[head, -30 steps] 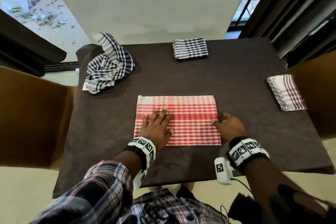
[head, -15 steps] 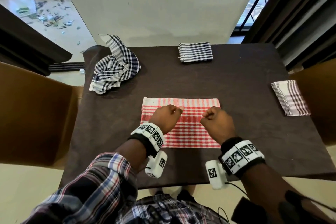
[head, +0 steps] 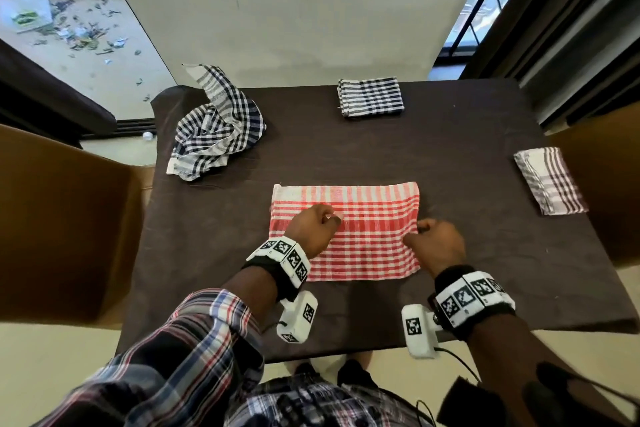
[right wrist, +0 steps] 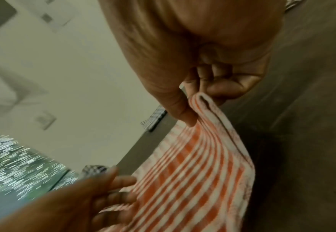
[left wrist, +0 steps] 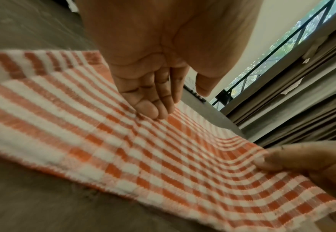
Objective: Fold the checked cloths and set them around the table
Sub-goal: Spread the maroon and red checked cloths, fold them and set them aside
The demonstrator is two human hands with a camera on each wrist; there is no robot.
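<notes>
A red-and-white checked cloth (head: 367,246) lies folded into a rectangle on the near middle of the dark brown table (head: 346,152). My left hand (head: 317,227) presses its fingertips (left wrist: 153,112) onto the cloth's left-centre, with the thumb held apart. My right hand (head: 431,237) pinches the cloth's right edge between thumb and fingers (right wrist: 203,106) and holds that edge slightly raised. A crumpled navy checked cloth (head: 218,128) sits at the far left corner. A folded navy checked cloth (head: 370,97) lies at the far edge. A folded grey-striped cloth (head: 549,180) lies at the right edge.
Brown chair backs stand close on the left (head: 62,218) and right (head: 602,180) of the table. A pale wall rises behind the far edge. The table's bare surface shows in front of the red cloth and to both sides of it.
My left hand went from lying flat on the cloth to pressing with bent fingers. My right hand moved to the cloth's middle, then back to its right edge, which it now pinches and lifts.
</notes>
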